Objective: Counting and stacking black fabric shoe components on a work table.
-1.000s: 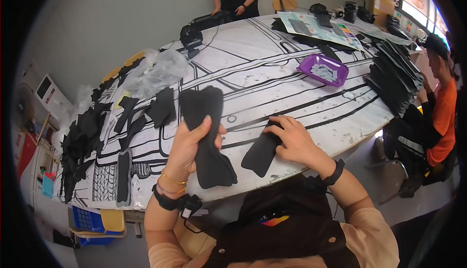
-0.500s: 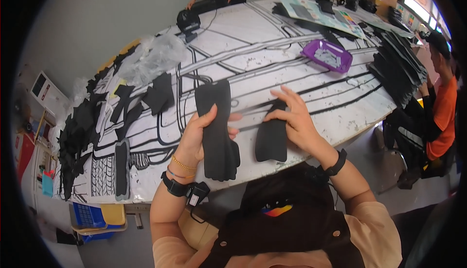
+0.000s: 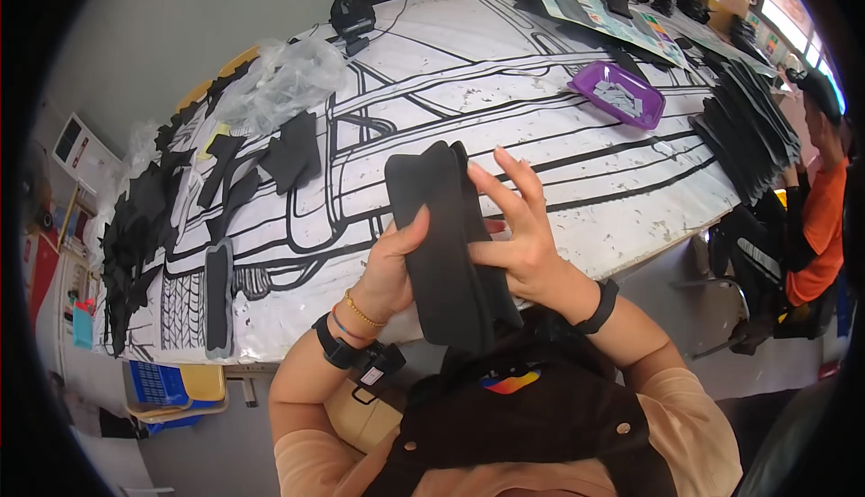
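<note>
Upright over the table's near edge is a small bundle of flat black soft sheet pieces (image 3: 437, 263), long and wavy-ended. My left hand (image 3: 394, 267) is closed around its left side, thumb across the front. At the bundle's right edge my right hand (image 3: 518, 236) grips a black piece against the others, two of its fingers raised. Where the right thumb meets the sheets is partly hidden. Left of my hands, a single black strip lies on a grey-edged long piece (image 3: 219, 299).
The white table (image 3: 622, 218) bears black line drawings. Loose black pieces (image 3: 135, 245) heap at its left, near clear plastic bags (image 3: 288, 87). A purple basket (image 3: 653, 114) holds grey pieces; black sheets (image 3: 743, 132) are stacked rightward. People are at the far side and right.
The black piece in my right hand has come leftward against the bundle in my left hand. Both hands are closer together, and the bundle has shifted right and tilted.
</note>
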A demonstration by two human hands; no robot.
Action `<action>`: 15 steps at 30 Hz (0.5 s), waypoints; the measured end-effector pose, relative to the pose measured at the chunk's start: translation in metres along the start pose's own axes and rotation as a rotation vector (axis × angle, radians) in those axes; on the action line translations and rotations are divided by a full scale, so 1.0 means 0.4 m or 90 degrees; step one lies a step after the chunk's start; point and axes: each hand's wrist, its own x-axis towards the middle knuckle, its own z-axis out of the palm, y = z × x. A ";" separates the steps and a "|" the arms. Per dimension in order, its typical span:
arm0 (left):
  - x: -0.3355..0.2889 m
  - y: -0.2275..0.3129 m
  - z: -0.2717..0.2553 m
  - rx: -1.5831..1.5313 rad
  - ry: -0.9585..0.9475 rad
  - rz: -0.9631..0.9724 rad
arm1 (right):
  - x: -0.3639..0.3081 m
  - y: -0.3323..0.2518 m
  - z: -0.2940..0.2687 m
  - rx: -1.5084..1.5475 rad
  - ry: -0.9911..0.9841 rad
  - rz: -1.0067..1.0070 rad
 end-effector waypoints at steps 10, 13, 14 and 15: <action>0.013 -0.009 -0.031 0.000 0.078 0.056 | 0.012 0.019 0.002 0.040 -0.071 0.033; 0.002 -0.007 -0.016 0.017 0.122 0.124 | 0.019 0.002 -0.022 0.057 -0.095 0.057; 0.013 -0.008 -0.021 0.049 0.158 0.161 | 0.006 0.019 -0.011 0.077 -0.080 0.065; 0.007 -0.001 -0.018 0.056 0.169 0.187 | -0.012 0.026 0.001 0.103 -0.095 0.058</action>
